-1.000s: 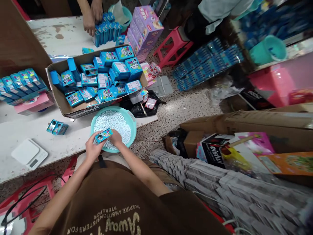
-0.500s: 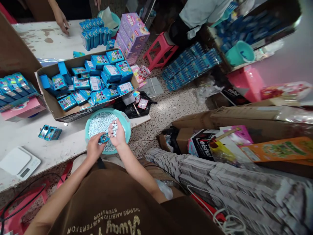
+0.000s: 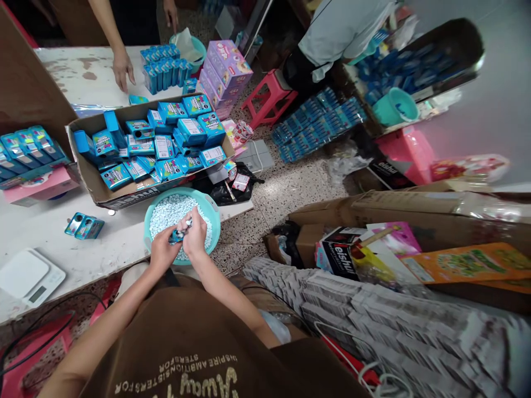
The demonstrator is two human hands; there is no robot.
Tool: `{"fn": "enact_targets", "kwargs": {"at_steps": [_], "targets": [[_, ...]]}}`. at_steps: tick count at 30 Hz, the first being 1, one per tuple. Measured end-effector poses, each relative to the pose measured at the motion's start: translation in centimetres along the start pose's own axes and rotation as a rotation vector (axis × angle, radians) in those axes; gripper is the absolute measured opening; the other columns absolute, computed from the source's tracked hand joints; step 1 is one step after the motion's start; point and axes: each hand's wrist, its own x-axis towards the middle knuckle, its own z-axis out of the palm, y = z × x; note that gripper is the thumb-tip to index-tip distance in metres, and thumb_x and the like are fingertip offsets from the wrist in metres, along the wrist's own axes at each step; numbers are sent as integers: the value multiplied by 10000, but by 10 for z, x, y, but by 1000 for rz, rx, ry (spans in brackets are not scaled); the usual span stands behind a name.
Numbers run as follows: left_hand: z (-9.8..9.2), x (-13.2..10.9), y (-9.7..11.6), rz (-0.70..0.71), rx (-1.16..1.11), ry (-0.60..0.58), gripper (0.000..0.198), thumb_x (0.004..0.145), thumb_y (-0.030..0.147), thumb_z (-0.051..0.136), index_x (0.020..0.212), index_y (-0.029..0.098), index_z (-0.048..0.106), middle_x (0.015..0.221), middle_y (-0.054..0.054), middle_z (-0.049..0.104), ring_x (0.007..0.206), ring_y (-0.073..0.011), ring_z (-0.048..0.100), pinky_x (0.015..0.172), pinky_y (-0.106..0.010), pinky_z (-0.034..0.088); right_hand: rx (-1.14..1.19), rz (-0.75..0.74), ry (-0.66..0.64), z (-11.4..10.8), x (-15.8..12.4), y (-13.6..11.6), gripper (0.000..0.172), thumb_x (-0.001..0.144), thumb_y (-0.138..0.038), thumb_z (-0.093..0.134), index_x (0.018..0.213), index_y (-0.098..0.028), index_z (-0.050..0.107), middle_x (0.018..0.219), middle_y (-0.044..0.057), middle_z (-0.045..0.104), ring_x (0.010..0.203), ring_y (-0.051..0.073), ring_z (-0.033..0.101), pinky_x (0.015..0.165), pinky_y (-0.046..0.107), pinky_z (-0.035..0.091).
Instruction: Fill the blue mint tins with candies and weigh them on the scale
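From the head camera, the person's left hand [image 3: 162,251] pinches a small blue tin [image 3: 178,236] between fingers and thumb, low over a teal basin [image 3: 214,232] of white mints [image 3: 166,218]. The right hand [image 3: 196,235] is bunched against the tin's far end; whether it pinches anything, I cannot tell. The basin sits at the near edge of the tabletop [image 3: 105,249], just beside a cardboard box [image 3: 124,199] of blue packets [image 3: 191,130]. Farther off, a co-worker's hand [image 3: 122,69] rests on the tabletop.
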Motion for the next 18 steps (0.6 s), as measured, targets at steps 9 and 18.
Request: {"fn": "enact_targets", "kwargs": {"at_steps": [9, 18], "targets": [[-1, -1, 1, -11, -88, 1, 356, 714, 229, 649, 1069, 223, 619, 1075, -46, 663, 1026, -220, 598, 926, -378, 462, 114, 149, 47, -7, 13, -18, 408, 827, -482, 514, 589, -217, 314, 438, -107, 233, 363, 53, 210, 344, 184, 178], [-73, -63, -40, -174, 42, 448, 382, 730, 354, 671, 1070, 219, 560, 1065, -61, 620, 998, -204, 571, 901, -369, 458, 66, 306, 40, -56, 32, -25, 416, 835, -439, 532, 577, -210, 299, 430, -110, 245, 343, 40, 201, 318, 162, 167]]}}
